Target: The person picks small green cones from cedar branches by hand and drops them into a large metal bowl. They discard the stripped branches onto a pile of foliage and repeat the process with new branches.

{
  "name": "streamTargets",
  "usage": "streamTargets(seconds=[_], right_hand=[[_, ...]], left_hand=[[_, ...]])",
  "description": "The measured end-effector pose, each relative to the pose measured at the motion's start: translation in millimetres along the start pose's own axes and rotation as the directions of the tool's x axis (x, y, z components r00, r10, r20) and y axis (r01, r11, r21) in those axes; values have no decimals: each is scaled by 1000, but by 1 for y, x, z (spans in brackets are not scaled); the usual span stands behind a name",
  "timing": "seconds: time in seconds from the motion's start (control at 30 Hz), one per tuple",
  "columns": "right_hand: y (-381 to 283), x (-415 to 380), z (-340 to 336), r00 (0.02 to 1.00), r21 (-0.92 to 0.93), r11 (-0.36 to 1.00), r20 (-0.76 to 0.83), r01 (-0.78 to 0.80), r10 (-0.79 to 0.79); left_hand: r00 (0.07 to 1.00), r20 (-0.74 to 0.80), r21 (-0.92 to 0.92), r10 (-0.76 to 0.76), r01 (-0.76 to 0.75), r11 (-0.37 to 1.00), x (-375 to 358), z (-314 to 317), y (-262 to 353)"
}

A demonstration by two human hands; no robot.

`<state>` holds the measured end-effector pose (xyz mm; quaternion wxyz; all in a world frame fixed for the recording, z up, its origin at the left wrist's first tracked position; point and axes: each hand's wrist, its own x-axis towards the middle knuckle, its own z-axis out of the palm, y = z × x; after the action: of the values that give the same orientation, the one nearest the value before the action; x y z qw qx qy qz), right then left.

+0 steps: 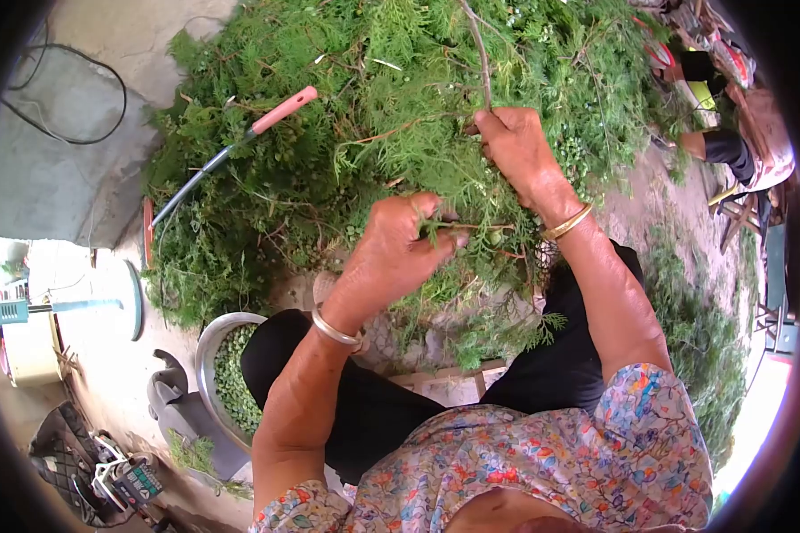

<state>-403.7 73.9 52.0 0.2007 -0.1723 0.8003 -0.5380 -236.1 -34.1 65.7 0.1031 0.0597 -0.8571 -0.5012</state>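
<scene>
My right hand (520,151) is closed around the woody stem of an evergreen branch (483,62), which rises from my fist toward the top of the view. A gold bangle circles that wrist. Lower and to the left, my left hand (396,253) has its thumb and fingers bent around a thin leafy sprig (484,229) with small green cones on it. Part of the sprig is hidden by the fingers. Both hands are over a large heap of cut evergreen branches (240,195). A bow saw (213,160) with a pink handle lies on the heap's left side.
A metal basin (206,355) of small green cones or seeds stands beside my left knee. A grey stool-like object (187,413) is next to it. A fan (133,302) stands at the far left. At the right, another person's leg (724,151) shows near a folding stool (742,213).
</scene>
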Motion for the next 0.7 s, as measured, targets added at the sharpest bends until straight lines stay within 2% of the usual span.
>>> streamTargets(seconds=[0.07, 0.2, 0.23, 0.27, 0.3, 0.33, 0.37, 0.4, 0.43, 0.47, 0.53, 0.57, 0.6, 0.63, 0.67, 0.7], right_hand=[[-1, 1, -3, 977, -123, 975, -87, 185, -196], [-6, 14, -19, 959, -187, 964, -178, 187, -220], [-9, 16, -24, 961, -131, 978, -200, 164, -188], [-9, 19, -28, 962, -73, 987, -222, 144, -156], [-1, 27, -32, 959, 14, 990, -251, 141, -133], [0, 30, -37, 958, 10, 990, -253, 140, -133], [-1, 33, -42, 961, 98, 992, -271, 83, -53], [-2, 34, -45, 959, 190, 981, -283, 28, 27], [-6, 30, -46, 963, 246, 968, -249, -44, 107], [-9, 25, -45, 962, 246, 968, -251, -42, 105], [-12, 16, -40, 967, 403, 903, -131, -151, 220], [6, 26, -44, 981, 474, 863, 8, -172, 192], [18, 25, -47, 982, 472, 864, 14, -175, 190], [25, 19, -49, 987, 613, 779, 158, -131, 41], [27, 18, -50, 974, 652, 739, 225, -170, 25], [25, 15, -50, 957, 683, 698, 290, -214, 9]], left_hand=[[993, 98, 79, 66, -74, 994, -1, -5, -7], [981, 155, 174, 115, -142, 975, -8, -19, 2], [975, 218, 24, -48, 43, 999, -11, -22, 5], [933, 303, -109, -194, 237, 966, -13, -26, 8], [933, 307, -111, -190, 233, 966, -14, -33, 15], [902, 256, -259, -347, 410, 875, -16, -41, 22], [836, 227, -405, -499, 547, 733, -17, -47, 25], [838, 229, -404, -495, 544, 735, -17, -51, 18], [910, 210, -669, -358, 400, 627, -18, -53, 5], [963, 144, -868, -228, 234, 439, -18, -53, -4], [972, 92, -893, -214, 176, 414, -16, -45, -4], [964, 82, -915, -254, 174, 365, -16, -40, -1], [953, 74, -934, -294, 169, 315, -15, -35, 1], [940, 73, -942, -333, 175, 287, -14, -28, -1], [940, 70, -943, -335, 172, 285, -14, -25, -8], [933, 133, -937, -335, 228, 264, -12, -22, -14]])
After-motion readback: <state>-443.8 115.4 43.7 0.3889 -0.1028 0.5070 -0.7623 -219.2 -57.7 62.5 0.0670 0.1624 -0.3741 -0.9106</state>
